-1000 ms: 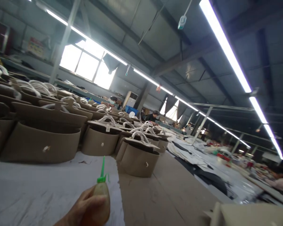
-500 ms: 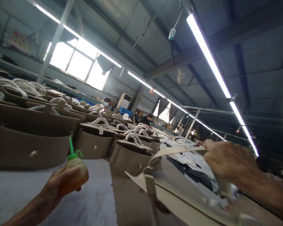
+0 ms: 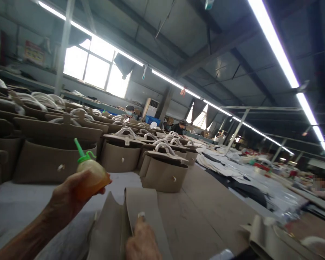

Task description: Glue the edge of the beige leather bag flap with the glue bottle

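Note:
My left hand (image 3: pixel 67 195) is wrapped round a squeeze bottle (image 3: pixel 93 177) of amber liquid, with a green cap and a thin green spout tilted up to the left. At the bottom middle, my right hand (image 3: pixel 143 240) is on an unfinished taupe handbag (image 3: pixel 144 202), whose curved panel stands up around it. One finger, with something white at its tip, points forward along the panel. The other fingers look curled and are partly cut off by the frame edge. Another taupe handbag (image 3: pixel 268 238) lies at the lower right, apart from both hands.
Rows of taupe handbags (image 3: pixel 162 177) with white-wrapped handles fill the table's left and back. White cloth (image 3: pixel 21 206) lies under the left side; brown board (image 3: pixel 203 206) covers the middle. Flat material pieces (image 3: pixel 219 166) lie to the right. Several people are farther back and at the right.
My right hand has let go of the pale strap of the bag at the right and moved left to another bag. My left hand has shifted slightly right and up with the bottle. The view has turned.

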`<action>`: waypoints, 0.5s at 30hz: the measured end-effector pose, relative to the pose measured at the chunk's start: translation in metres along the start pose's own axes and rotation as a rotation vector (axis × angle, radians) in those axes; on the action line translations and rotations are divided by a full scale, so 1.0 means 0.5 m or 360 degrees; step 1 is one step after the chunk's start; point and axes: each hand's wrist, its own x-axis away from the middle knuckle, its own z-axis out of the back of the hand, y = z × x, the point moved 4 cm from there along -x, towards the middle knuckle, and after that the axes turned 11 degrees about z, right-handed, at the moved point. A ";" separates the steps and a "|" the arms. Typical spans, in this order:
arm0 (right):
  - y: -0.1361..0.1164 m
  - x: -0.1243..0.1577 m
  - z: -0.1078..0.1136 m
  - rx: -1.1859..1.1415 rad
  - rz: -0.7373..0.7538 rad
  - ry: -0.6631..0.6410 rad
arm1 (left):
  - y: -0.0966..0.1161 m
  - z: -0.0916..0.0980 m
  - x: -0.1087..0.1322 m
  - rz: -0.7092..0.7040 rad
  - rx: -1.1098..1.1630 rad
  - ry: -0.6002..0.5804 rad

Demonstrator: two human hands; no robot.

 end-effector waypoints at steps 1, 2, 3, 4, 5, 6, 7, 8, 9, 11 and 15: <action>0.001 -0.010 -0.009 -0.0141 -0.0044 -0.0018 | -0.013 -0.005 -0.001 0.0049 -0.0045 -0.0086; 0.003 -0.019 -0.015 -0.0290 -0.0094 -0.0038 | -0.027 -0.008 -0.002 0.0098 -0.0090 -0.0155; 0.005 -0.028 -0.020 -0.0441 -0.0141 -0.0064 | -0.040 -0.009 -0.003 0.0140 -0.0132 -0.0205; 0.007 -0.034 -0.023 -0.0595 -0.0183 -0.0091 | -0.050 -0.009 -0.005 0.0164 -0.0173 -0.0234; 0.009 -0.037 -0.024 -0.0748 -0.0214 -0.0110 | -0.057 -0.009 -0.006 0.0167 -0.0216 -0.0239; 0.010 -0.038 -0.023 -0.0903 -0.0224 -0.0113 | -0.061 -0.008 -0.006 0.0153 -0.0256 -0.0232; 0.010 -0.036 -0.020 -0.1056 -0.0217 -0.0088 | -0.061 -0.008 -0.006 0.0120 -0.0278 -0.0211; 0.008 -0.033 -0.014 -0.1208 -0.0194 -0.0043 | -0.060 -0.009 -0.005 0.0073 -0.0323 -0.0202; 0.005 -0.029 -0.007 -0.1359 -0.0160 0.0011 | -0.057 -0.012 -0.003 0.0011 -0.0395 -0.0217; -0.011 -0.018 0.005 -0.1642 -0.0074 0.0089 | -0.053 -0.024 0.007 -0.0099 -0.0620 -0.0317; -0.077 0.007 0.013 -0.2069 0.0077 0.0031 | -0.059 -0.050 0.039 -0.0185 -0.1032 -0.0574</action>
